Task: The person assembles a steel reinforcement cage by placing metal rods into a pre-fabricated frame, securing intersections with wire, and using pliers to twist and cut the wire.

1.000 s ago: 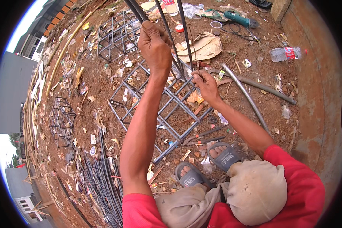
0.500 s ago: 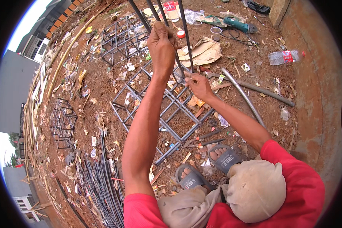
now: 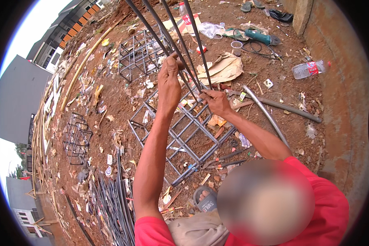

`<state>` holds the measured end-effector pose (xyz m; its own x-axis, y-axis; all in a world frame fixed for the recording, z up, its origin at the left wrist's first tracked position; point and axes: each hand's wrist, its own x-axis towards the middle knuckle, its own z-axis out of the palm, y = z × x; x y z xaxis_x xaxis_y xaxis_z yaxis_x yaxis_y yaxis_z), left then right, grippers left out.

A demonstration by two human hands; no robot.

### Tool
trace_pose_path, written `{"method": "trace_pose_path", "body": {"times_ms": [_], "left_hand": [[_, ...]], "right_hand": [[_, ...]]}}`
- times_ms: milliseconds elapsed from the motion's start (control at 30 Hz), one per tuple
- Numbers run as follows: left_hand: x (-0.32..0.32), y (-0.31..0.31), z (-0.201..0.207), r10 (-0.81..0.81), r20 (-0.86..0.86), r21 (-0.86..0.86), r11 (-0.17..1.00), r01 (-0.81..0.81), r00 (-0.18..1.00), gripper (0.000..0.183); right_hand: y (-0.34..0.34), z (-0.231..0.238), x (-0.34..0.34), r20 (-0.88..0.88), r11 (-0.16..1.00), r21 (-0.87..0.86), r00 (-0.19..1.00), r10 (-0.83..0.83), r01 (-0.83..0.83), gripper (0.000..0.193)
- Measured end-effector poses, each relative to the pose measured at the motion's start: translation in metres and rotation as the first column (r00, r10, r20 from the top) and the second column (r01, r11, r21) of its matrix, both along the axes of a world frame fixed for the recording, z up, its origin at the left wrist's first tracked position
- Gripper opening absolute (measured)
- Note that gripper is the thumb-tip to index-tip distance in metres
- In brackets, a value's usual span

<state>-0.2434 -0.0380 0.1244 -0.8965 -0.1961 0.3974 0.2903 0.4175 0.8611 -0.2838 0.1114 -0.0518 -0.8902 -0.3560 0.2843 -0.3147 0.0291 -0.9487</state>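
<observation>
Several long dark steel bars (image 3: 199,41) rise from a flat rebar grid (image 3: 192,149) lying on the dirt in front of me. My left hand (image 3: 169,84) is closed on one of the bars partway up, its thumb on top and the other fingers mostly hidden behind. Lower down, my right hand (image 3: 218,102) pinches at the foot of a bar, just above the grid. Its fingertips partly cover that spot, and I cannot see any small wire there. Pliers-like cutters with dark handles (image 3: 223,160) lie on the ground by the grid's near right corner.
More rebar frames lie ahead (image 3: 141,55) and to the left (image 3: 76,139). A pile of loose bars (image 3: 112,201) sits at lower left. To the right are a metal pipe (image 3: 266,117), a plastic bottle (image 3: 309,69), a green angle grinder (image 3: 262,37) and a wall (image 3: 344,123).
My left hand has slid lower along the bars, and its grip looks less wrapped round the bundle. The right hand stays at the bars' foot. The whole view has shifted slightly.
</observation>
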Motion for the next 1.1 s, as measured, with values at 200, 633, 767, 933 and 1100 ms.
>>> {"method": "trace_pose_path", "body": {"times_ms": [200,633,767,933,1100], "left_hand": [[0.049,-0.001,-0.129,0.054,0.393,-0.401,0.908,0.118,0.918,0.058],[0.023,0.037,-0.166,0.246,0.339,-0.419,0.904,-0.088,0.908,0.022],[0.019,0.038,-0.165,0.233,0.317,-0.428,0.900,-0.080,0.919,0.021],[0.018,0.030,-0.180,0.251,0.239,-0.480,0.870,-0.110,0.938,0.014],[0.013,0.027,-0.185,0.185,0.176,-0.507,0.859,-0.072,0.967,0.014]], "right_hand": [[-0.004,0.005,0.002,0.119,1.000,-0.004,0.993,0.022,-0.022,0.033],[0.001,-0.002,-0.007,0.134,0.997,0.076,0.991,-0.002,-0.009,0.039],[0.007,-0.002,-0.015,0.060,0.990,0.139,0.998,0.005,-0.014,0.036],[0.019,0.022,0.002,0.259,0.998,-0.036,0.964,0.067,-0.060,0.036],[0.070,0.009,0.016,0.047,0.994,0.090,0.997,-0.062,0.058,0.033]]}}
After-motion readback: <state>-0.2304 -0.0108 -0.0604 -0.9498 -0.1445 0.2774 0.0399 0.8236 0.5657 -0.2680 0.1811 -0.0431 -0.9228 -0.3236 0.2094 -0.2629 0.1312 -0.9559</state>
